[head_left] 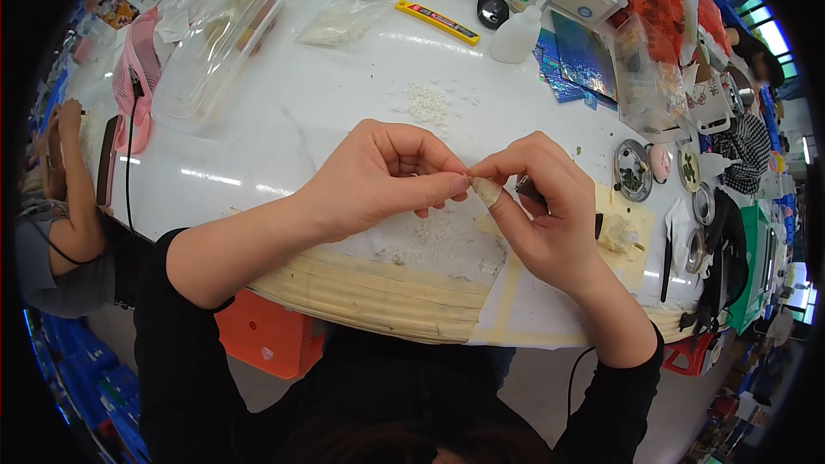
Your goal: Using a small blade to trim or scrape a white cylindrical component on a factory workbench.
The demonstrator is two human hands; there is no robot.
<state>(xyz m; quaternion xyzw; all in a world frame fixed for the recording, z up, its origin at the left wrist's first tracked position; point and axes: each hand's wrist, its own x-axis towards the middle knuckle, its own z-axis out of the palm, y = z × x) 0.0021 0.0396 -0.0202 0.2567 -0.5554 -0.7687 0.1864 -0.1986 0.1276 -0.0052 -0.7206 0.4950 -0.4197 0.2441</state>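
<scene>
My left hand (382,176) and my right hand (546,198) meet fingertip to fingertip above the white table (284,77). Thumb and fingers of both are pinched together, and whatever they hold is too small to make out. Pale tape (487,192) wraps the right thumb. A dark, shiny object (530,192) is tucked in the right palm, mostly hidden by the fingers. Tiny whitish pieces lie in a small pile (427,103) beyond the hands, and more pale bits (438,236) are scattered beneath them.
Farther back lie a yellow box cutter (436,22), a car key (492,10) and a white squeeze bottle (514,39). A clear plastic lid (193,103) rests at left. Round metal dishes (634,169) stand at right. Another person's arm (82,180) shows at far left.
</scene>
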